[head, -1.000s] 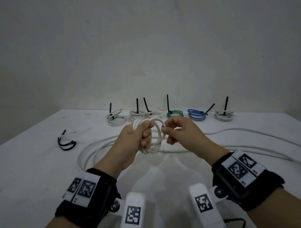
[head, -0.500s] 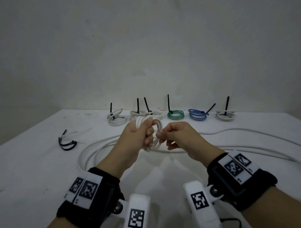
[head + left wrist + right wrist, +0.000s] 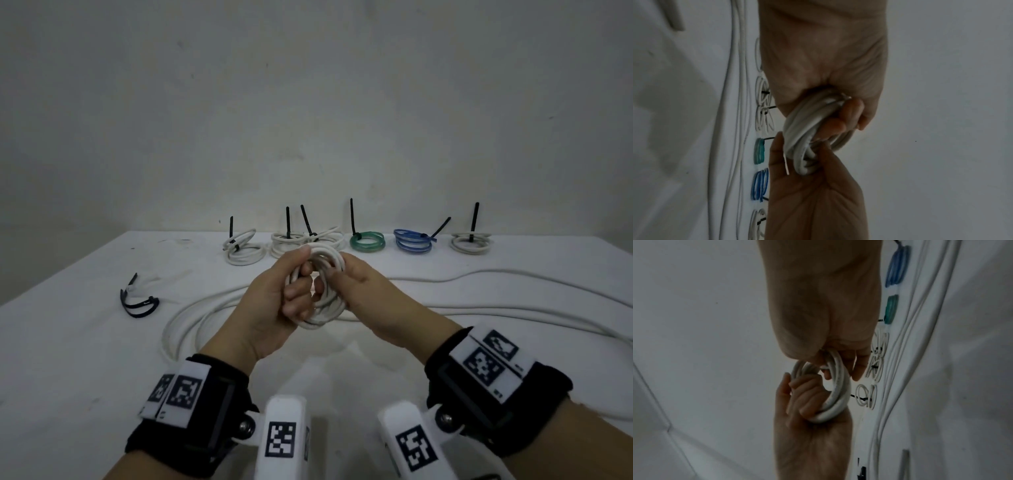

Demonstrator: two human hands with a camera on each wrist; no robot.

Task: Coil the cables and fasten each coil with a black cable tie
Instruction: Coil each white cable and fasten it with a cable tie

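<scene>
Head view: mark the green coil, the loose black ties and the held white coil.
green coil (image 3: 367,242), head view, front of ring.
loose black ties (image 3: 138,303), head view, lower bend.
held white coil (image 3: 324,317), head view, lower loops.

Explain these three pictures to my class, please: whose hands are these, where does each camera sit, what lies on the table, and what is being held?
No machine here: a person works bare-handed, with cameras strapped on. One picture comes from the head, looking down; the other two from the wrists, looking along the hands. The left hand and right hand together grip a white cable coil. On the white table lie six finished coils, among them a green coil and a blue coil, spare black cable ties and a long loose white cable.
</scene>
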